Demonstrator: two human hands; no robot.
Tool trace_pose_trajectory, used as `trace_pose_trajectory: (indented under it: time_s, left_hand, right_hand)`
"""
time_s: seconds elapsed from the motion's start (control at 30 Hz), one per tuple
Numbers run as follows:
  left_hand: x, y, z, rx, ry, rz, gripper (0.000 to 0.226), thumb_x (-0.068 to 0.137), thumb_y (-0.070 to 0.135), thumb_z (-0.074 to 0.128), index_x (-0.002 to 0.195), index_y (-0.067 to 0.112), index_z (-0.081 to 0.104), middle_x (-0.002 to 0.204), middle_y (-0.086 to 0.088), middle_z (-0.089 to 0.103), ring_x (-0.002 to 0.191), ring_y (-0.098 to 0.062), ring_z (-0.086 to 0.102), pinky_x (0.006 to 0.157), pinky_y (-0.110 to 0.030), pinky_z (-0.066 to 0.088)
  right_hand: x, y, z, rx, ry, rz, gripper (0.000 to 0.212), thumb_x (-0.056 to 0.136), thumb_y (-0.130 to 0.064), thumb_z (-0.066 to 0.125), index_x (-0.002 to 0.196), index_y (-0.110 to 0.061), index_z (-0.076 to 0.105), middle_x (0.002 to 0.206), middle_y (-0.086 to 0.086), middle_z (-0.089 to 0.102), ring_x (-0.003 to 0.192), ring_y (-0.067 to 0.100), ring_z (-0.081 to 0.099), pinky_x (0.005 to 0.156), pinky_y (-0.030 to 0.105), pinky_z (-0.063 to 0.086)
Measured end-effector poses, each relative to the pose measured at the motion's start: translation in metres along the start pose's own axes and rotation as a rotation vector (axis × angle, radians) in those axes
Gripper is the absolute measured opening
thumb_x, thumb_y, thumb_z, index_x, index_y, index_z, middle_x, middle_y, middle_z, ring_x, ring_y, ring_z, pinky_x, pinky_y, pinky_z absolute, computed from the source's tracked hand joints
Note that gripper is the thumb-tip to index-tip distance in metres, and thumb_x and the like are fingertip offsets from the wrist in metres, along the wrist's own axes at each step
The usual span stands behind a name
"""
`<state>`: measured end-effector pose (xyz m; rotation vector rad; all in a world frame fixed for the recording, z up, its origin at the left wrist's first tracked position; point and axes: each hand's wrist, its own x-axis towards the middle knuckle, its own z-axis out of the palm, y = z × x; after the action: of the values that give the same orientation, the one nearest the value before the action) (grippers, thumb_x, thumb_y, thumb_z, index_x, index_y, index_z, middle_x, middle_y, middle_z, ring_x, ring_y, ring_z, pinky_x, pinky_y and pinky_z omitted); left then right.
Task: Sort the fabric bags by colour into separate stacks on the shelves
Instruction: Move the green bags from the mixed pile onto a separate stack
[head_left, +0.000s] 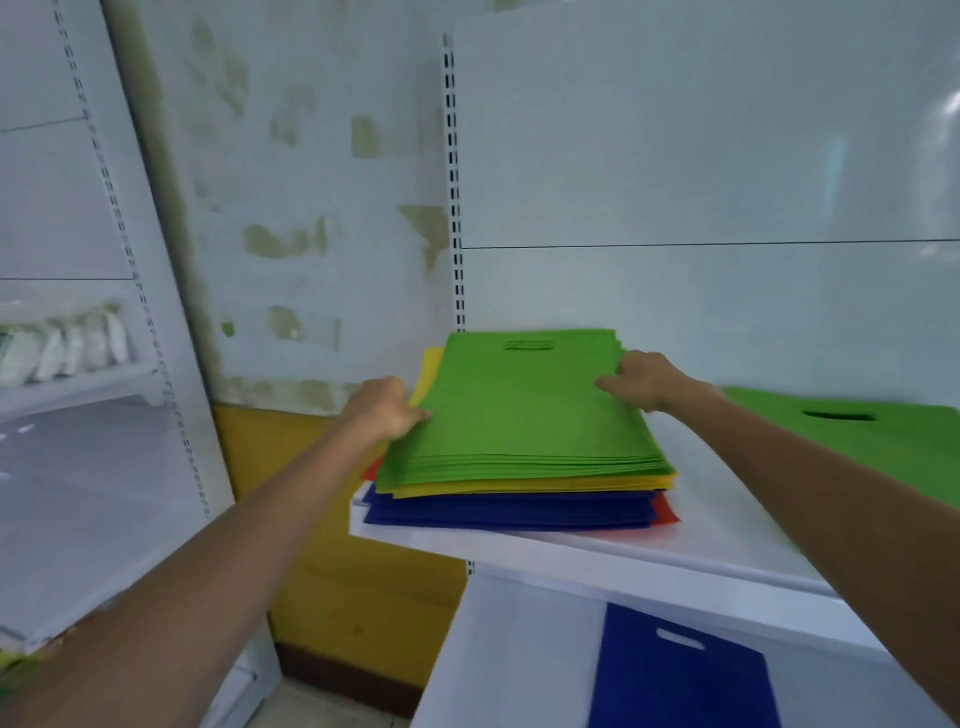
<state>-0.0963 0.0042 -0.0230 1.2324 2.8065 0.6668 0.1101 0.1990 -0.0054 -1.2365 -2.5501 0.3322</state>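
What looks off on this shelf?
The stack is uneven: yellow bags jut out left beneath the green bags, and red bags poke out askew under the blue bags at both sides. Nothing looks torn or spilled.

Top to bottom: green bags (519, 410), yellow bags (519, 486), blue bags (509, 512), red bag (666, 512). Green bag (857, 436) at 3 o'clock; blue bag (675, 686) at 5 o'clock. Shelf (727, 545) white. Wall (291, 156) pale, olive patches.

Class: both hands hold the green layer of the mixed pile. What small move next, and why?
Probably lift the green bags off the yellow bags, towards the separate green bag at right; left hand and right hand grip their edges.
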Motion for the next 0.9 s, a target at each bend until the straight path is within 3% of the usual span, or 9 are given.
trace_pose_trajectory:
  time_s: [0.17,0.23,0.37,0.43,0.53,0.6,0.67,0.73,0.9]
  left_hand:
    - [0.009,-0.019,0.014,-0.111,0.082,0.01,0.036,0.09,0.035,0.058,0.065,0.008,0.059,0.056,-0.002,0.049,0.063,-0.022,0.05,0.054,-0.029,0.029]
    - [0.013,-0.019,0.013,-0.149,0.09,0.027,0.028,0.088,0.031,0.062,0.072,0.008,0.065,0.059,-0.003,0.054,0.062,-0.02,0.051,0.053,-0.027,0.032]
    - [0.017,-0.016,0.013,-0.205,0.142,0.072,0.018,0.084,0.027,0.067,0.089,0.009,0.065,0.083,-0.001,0.058,0.082,-0.019,0.055,0.073,-0.026,0.041]
    - [0.018,-0.011,0.015,-0.19,0.16,0.111,0.013,0.085,0.024,0.067,0.088,0.013,0.062,0.086,-0.001,0.059,0.085,-0.019,0.056,0.074,-0.027,0.042]
    - [0.02,0.0,0.014,-0.157,0.124,0.148,0.008,0.085,0.017,0.065,0.089,0.013,0.059,0.092,-0.007,0.062,0.09,-0.023,0.059,0.077,-0.03,0.045]
    - [0.021,0.008,0.013,-0.139,0.078,0.144,0.023,0.086,0.009,0.062,0.108,0.011,0.056,0.108,-0.011,0.06,0.102,-0.026,0.057,0.079,-0.029,0.044]
    - [0.02,0.018,0.011,-0.132,0.046,0.156,0.046,0.086,0.005,0.057,0.129,0.014,0.045,0.125,-0.013,0.054,0.112,-0.028,0.054,0.084,-0.03,0.044]
    - [0.013,0.031,0.007,-0.131,0.06,0.208,0.051,0.087,0.003,0.053,0.135,0.016,0.044,0.133,-0.012,0.051,0.118,-0.029,0.051,0.095,-0.033,0.042]
    - [-0.007,0.077,0.001,-0.156,0.153,0.292,0.031,0.089,0.006,0.05,0.114,0.014,0.066,0.128,-0.007,0.059,0.108,-0.024,0.059,0.093,-0.033,0.047]
  right_hand:
    - [0.01,-0.011,0.034,-0.082,0.089,0.123,0.041,0.097,-0.029,0.042,0.119,0.004,0.051,0.126,0.024,0.048,0.115,0.036,0.048,0.094,0.037,0.042]
    - [0.01,-0.013,0.039,-0.093,0.108,0.198,0.045,0.097,-0.033,0.043,0.121,0.004,0.049,0.127,0.025,0.044,0.114,0.037,0.047,0.095,0.04,0.042]
    - [0.015,-0.007,0.042,0.017,0.155,0.218,0.036,0.094,-0.034,0.052,0.106,0.001,0.054,0.11,0.018,0.055,0.104,0.034,0.054,0.08,0.035,0.043]
    - [0.018,0.001,0.043,0.122,0.186,0.238,0.028,0.091,-0.03,0.058,0.091,-0.003,0.05,0.095,0.015,0.052,0.094,0.032,0.054,0.073,0.032,0.04]
    - [0.025,0.014,0.043,0.235,0.248,0.259,0.033,0.087,-0.024,0.063,0.067,-0.007,0.042,0.076,0.011,0.049,0.074,0.026,0.049,0.061,0.027,0.038]
    - [0.023,0.019,0.04,0.249,0.272,0.242,0.031,0.087,-0.018,0.061,0.065,-0.008,0.041,0.07,0.009,0.047,0.067,0.023,0.047,0.056,0.027,0.037]
    - [0.02,0.021,0.033,0.202,0.319,0.192,0.017,0.088,-0.014,0.059,0.08,-0.005,0.048,0.083,0.015,0.054,0.076,0.028,0.052,0.067,0.033,0.044]
    - [0.017,0.024,0.023,0.16,0.379,0.138,0.014,0.088,-0.011,0.056,0.098,-0.003,0.051,0.1,0.021,0.058,0.09,0.034,0.055,0.077,0.039,0.047]
    - [0.001,0.056,-0.02,0.184,0.407,0.027,0.05,0.084,-0.001,0.054,0.132,-0.009,0.042,0.116,0.023,0.056,0.104,0.039,0.054,0.089,0.045,0.047]
